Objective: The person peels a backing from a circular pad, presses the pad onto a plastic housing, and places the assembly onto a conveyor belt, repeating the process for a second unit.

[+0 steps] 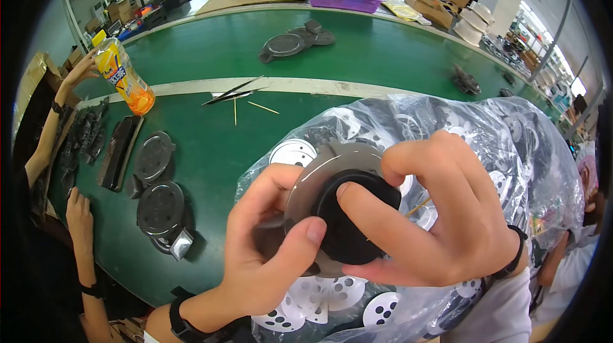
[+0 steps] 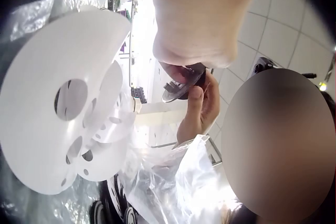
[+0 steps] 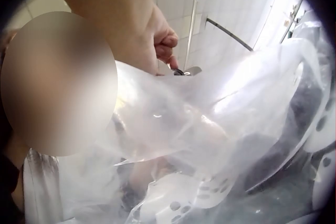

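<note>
In the head view, my left hand (image 1: 258,266) grips a round smoky translucent cover (image 1: 340,154) by its left side, thumb over the front. A black disc (image 1: 351,237) sits against the cover's face. My right hand (image 1: 447,228) holds the disc and cover from the right, with one fingertip on the disc's face and another finger bent at the cover's upper edge. A thin wooden stick (image 1: 418,207) shows by the right hand's fingers. The left wrist view shows the dark part (image 2: 181,90) edge-on between both hands. In the right wrist view, plastic film partly covers the work.
Beneath the hands lies a clear plastic bag (image 1: 543,158) of white perforated discs (image 1: 381,308). Similar dark round parts (image 1: 159,209) lie left, near a drink bottle (image 1: 124,78). More parts (image 1: 284,45) lie beyond the pale strip. Another person's hands (image 1: 80,218) are at left.
</note>
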{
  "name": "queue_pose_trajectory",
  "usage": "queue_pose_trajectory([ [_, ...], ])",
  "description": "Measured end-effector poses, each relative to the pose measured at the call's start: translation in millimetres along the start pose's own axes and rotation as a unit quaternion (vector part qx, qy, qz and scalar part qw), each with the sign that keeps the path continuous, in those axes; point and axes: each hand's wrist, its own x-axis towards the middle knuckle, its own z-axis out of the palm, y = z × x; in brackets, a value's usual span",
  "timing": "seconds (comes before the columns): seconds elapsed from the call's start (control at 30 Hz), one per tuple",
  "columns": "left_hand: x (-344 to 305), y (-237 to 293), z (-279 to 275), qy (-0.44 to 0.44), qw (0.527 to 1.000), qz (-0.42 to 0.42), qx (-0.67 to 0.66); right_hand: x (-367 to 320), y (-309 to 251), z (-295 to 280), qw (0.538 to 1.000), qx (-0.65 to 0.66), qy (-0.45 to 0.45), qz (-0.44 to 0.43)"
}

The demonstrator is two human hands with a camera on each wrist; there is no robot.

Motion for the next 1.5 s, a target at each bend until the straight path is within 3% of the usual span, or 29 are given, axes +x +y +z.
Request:
queue_pose_trajectory([
  [0.1,1.1,2.7,-0.8,-0.010,1.000,-0.005,0.013,3.9,-2.9,-8.0,0.997,0.058,-0.030,0.042],
  [0.23,3.1,3.2,0.5,-0.014,1.000,0.004,0.011,2.8,8.4,-6.3,0.995,0.095,-0.013,0.025],
  [0.3,4.3,3.7,-2.9,-0.013,1.000,-0.010,0.011,6.4,18.4,-6.4,0.961,0.268,-0.034,0.054],
  [0.37,7.9,3.2,-6.5,-0.057,0.993,0.056,0.083,4.2,27.8,-6.4,0.950,0.305,-0.015,0.066],
  [0.43,6.0,8.0,-0.1,-0.059,0.997,0.035,0.040,1.8,31.7,-3.1,0.867,0.423,0.069,0.254],
  [0.5,4.0,9.3,0.2,-0.034,0.998,0.033,0.042,-3.1,35.4,5.2,0.855,0.448,0.076,0.251],
  [0.57,4.6,7.9,-0.5,-0.030,0.999,0.023,0.030,-6.2,35.3,7.0,0.758,0.586,-0.063,0.279],
  [0.63,7.3,4.1,-0.1,-0.026,0.999,0.013,0.017,-7.4,33.1,7.7,0.740,0.597,-0.054,0.306],
  [0.7,9.6,-1.7,3.1,-0.028,0.995,0.080,0.056,-8.1,27.6,11.2,0.696,0.622,-0.044,0.356],
  [0.8,9.5,-3.5,3.9,-0.003,0.991,0.039,0.131,-7.1,20.9,16.5,0.676,0.635,-0.036,0.372],
  [0.9,13.0,-2.8,-2.2,-0.035,0.984,0.056,0.166,-9.1,25.1,25.2,0.663,0.639,-0.042,0.387],
  [0.93,13.2,-1.4,-2.7,-0.037,0.983,0.056,0.168,-12.1,28.7,30.1,0.629,0.668,-0.058,0.394],
  [1.07,15.7,3.7,-5.6,-0.031,0.977,0.011,0.211,-17.0,39.6,36.0,0.621,0.668,-0.100,0.397],
  [1.13,18.8,8.0,-8.9,-0.037,0.969,-0.002,0.245,-21.3,43.8,37.2,0.728,0.573,-0.131,0.352],
  [1.23,21.2,12.4,-6.5,-0.063,0.957,-0.040,0.280,-18.9,50.0,32.0,0.742,0.565,-0.162,0.322],
  [1.27,20.9,13.8,-3.6,-0.024,0.974,-0.058,0.219,-23.3,52.8,38.3,0.708,0.614,-0.128,0.324],
  [1.3,20.8,14.7,-1.8,0.016,0.985,-0.075,0.157,-24.1,57.7,36.6,0.710,0.612,-0.127,0.324],
  [1.37,24.7,13.6,-12.7,0.022,0.983,-0.058,0.173,-24.2,78.6,31.4,0.682,0.576,-0.016,0.450],
  [1.43,27.8,11.5,-17.4,0.116,0.960,0.019,0.253,-42.6,117.4,39.7,0.567,0.628,0.133,0.516],
  [1.47,28.2,11.9,-15.0,0.136,0.954,0.024,0.267,-49.2,128.9,37.3,0.460,0.676,0.166,0.551],
  [1.5,28.3,12.6,-15.9,0.135,0.953,0.027,0.268,-54.1,131.4,40.4,0.462,0.677,0.168,0.548],
])
